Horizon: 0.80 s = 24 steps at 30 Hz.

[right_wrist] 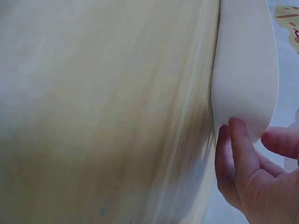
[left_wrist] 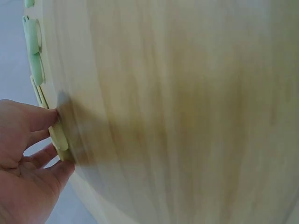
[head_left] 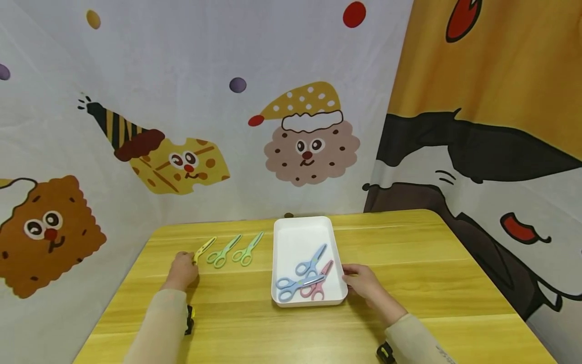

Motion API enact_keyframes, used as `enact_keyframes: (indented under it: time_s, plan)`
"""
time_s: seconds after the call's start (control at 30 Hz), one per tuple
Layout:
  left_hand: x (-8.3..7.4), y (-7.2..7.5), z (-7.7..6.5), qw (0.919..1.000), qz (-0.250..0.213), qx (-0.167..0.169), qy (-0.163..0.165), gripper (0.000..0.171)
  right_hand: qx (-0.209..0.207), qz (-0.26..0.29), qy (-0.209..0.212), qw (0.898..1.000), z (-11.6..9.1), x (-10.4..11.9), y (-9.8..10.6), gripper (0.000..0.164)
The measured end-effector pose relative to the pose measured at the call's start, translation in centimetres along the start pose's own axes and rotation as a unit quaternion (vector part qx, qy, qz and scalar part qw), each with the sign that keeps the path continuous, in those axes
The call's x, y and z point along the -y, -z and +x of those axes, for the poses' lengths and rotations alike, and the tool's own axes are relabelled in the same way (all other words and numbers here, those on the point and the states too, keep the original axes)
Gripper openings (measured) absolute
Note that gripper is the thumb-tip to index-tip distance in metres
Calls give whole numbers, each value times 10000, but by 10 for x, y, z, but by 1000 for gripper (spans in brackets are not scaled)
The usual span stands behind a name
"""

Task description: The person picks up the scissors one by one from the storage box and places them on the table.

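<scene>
At the table's left, my left hand (head_left: pixel 182 271) pinches the handle end of yellow scissors (head_left: pixel 205 248). The left wrist view has thumb and fingers on the yellow handle (left_wrist: pixel 59 137), close to the tabletop. My right hand (head_left: pixel 366 286) holds the right side of a white tray (head_left: pixel 295 233). In the right wrist view, fingertips (right_wrist: pixel 237 128) touch the tray's outer wall (right_wrist: pixel 245 65), the thumb near its rim. Inside the tray lie upper blue scissors (head_left: pixel 310 263), lower blue scissors (head_left: pixel 288 288) and pink scissors (head_left: pixel 318 286), partly overlapping.
Between the left hand and the tray lie two pairs of green scissors, one (head_left: pixel 224 252) beside the yellow pair, the other (head_left: pixel 247 250) nearer the tray. They rest on a wooden table (head_left: pixel 409 242). A printed cartoon curtain (head_left: pixel 204 60) hangs behind it.
</scene>
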<state>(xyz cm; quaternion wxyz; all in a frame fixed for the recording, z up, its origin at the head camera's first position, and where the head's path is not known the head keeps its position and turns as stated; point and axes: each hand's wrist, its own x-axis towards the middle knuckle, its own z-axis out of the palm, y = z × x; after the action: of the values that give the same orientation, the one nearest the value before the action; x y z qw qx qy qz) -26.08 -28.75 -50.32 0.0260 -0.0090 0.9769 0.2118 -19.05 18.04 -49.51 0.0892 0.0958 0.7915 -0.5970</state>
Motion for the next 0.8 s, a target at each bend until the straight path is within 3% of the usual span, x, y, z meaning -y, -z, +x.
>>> enact_keyframes:
  time_s: [0.6, 0.8]
  plan:
    - [3, -4, 1, 9994, -299, 49, 194, 50, -33, 6, -45, 10000, 0, -1, 0, 35]
    - [5, -4, 2, 9986, -492, -113, 174, 57, -46, -22, -75, 10000, 0, -2, 1, 35]
